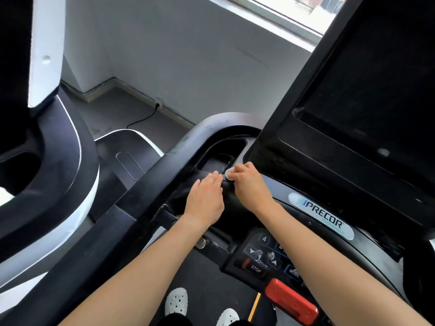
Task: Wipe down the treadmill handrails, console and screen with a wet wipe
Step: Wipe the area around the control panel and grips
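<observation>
A black treadmill fills the view. Its dark screen (pixel 367 95) rises at the right above the console (pixel 266 252) with its buttons. The left handrail (pixel 131 208) runs diagonally from the bottom left up to a recessed tray (pixel 219 156). My right hand (pixel 247 184) grips a small bunched white wet wipe (pixel 228 173) and presses it on the console edge just below the tray. My left hand (pixel 206 198) lies flat beside it, fingers straight, touching the black surface.
A red stop clip (pixel 292 302) sits at the lower right of the console. A second black-and-white machine (pixel 58 161) stands to the left. A cable (pixel 143 120) runs along the grey floor by the white wall. My white shoes (pixel 176 301) stand on the belt.
</observation>
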